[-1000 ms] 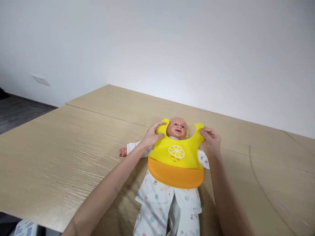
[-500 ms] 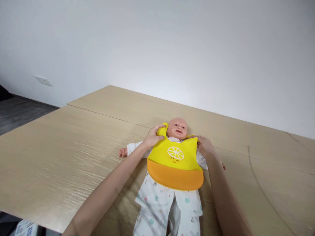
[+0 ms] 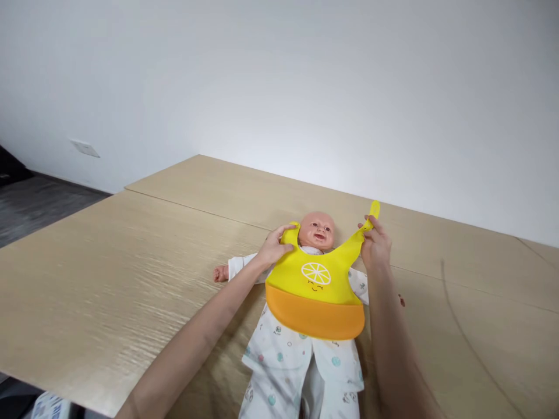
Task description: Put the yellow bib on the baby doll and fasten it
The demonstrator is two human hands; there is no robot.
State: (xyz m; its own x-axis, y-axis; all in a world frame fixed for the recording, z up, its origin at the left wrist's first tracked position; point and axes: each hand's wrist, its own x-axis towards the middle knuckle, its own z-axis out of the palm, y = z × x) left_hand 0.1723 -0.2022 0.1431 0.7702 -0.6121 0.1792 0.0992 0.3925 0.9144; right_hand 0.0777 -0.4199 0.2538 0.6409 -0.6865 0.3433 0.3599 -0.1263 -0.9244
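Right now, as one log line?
left hand: gripping yellow bib | right hand: gripping raised strap | doll: face-up, torso under bib | table: beneath doll

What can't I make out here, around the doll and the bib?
All in the head view:
Feet of the doll: cut off by the bottom edge.
Its chest: hidden under the bib.
Its left forearm: mostly behind the person's right forearm.
Lettering on the white pack: too small and blurred to read.
Dark thing: cut off by the left edge.
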